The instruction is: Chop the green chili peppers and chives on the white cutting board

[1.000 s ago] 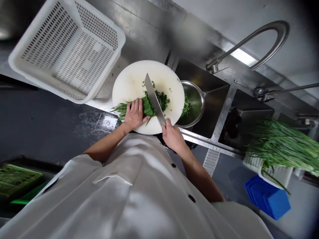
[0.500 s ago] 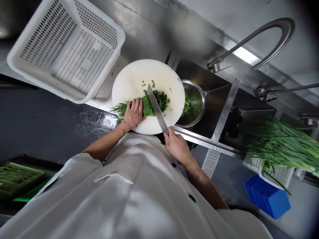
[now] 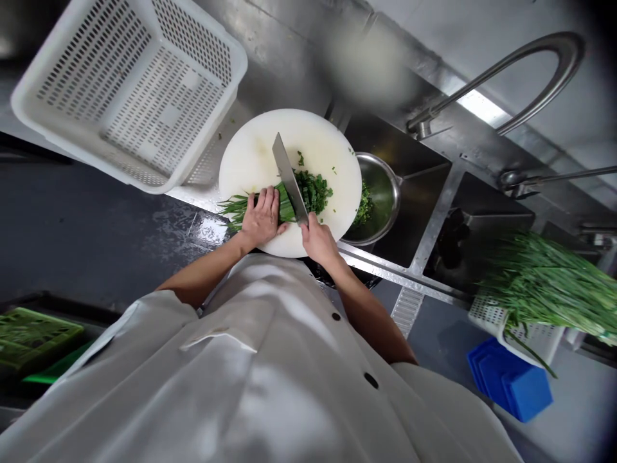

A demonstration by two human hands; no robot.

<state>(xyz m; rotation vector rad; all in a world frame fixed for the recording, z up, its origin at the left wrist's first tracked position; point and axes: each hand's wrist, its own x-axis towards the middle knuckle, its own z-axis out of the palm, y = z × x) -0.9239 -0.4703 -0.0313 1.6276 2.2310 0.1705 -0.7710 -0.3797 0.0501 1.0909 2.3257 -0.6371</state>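
Observation:
My left hand (image 3: 261, 215) presses down on a bunch of garlic chives (image 3: 285, 204), its fingers laid across the stalks and its thumb to the near side. My right hand (image 3: 319, 242) is closed round the handle of a kitchen knife (image 3: 290, 180), whose handle is mostly hidden in the fist. The broad blade crosses the bunch just right of my left fingers and points to the far side. Chopped chives (image 3: 314, 189) lie in a heap against the blade's right side. All this rests on a round white cutting board (image 3: 255, 138), with small bits scattered over it.
A metal bowl (image 3: 396, 204) with chopped greens stands in the sink (image 3: 424, 186), partly under the board. A white perforated basket (image 3: 193, 138) stands left. Two faucets rise behind. At right, long green stalks (image 3: 554, 276) fill another basket above blue bins (image 3: 515, 379).
My right hand and the knife have moved away from me and slightly left, so the blade reaches farther across the board. My left hand stays on the bunch.

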